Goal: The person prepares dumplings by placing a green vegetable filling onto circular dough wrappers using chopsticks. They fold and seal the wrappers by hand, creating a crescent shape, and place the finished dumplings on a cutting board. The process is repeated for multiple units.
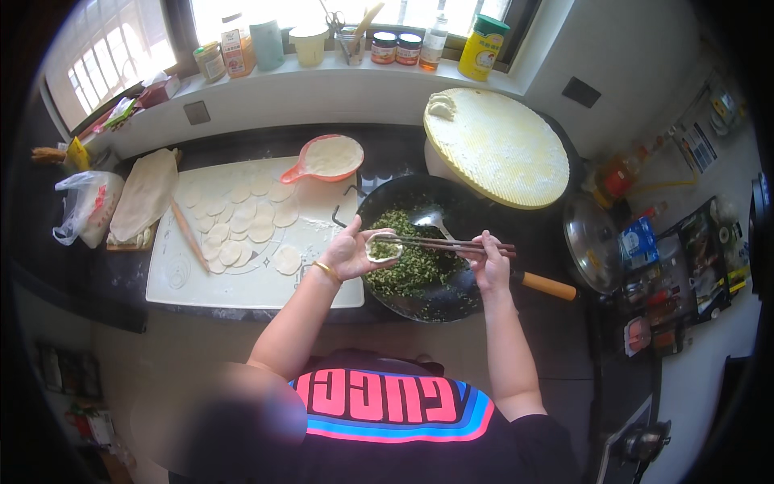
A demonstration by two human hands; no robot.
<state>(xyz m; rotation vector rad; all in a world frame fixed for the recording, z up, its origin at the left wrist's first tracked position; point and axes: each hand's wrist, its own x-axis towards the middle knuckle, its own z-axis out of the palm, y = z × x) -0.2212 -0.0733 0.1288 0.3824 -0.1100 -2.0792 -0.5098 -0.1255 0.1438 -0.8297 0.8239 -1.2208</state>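
A round dough wrapper (395, 255) with green filling on it lies in my left hand (347, 252), cupped under it with the fingers curled. My right hand (490, 266) grips a pair of brown chopsticks (451, 244), whose tips reach over the wrapper and touch the filling. Below both hands stands a black wok (459, 198) holding chopped green filling (403, 278). A metal spatula (431, 219) rests in the wok. More dough wrappers (260, 228) are spread on a pale mat (322, 294) to the left, with a thin rolling pin (189, 238) beside them.
An orange-red bowl of flour (296, 171) sits at the mat's far edge. Behind the wok is a round yellow floured tray (516, 153) with pale dumplings (441, 106) on its left edge. The wok's wooden handle (548, 285) points right, toward a glass lid (591, 242). Jars line the windowsill.
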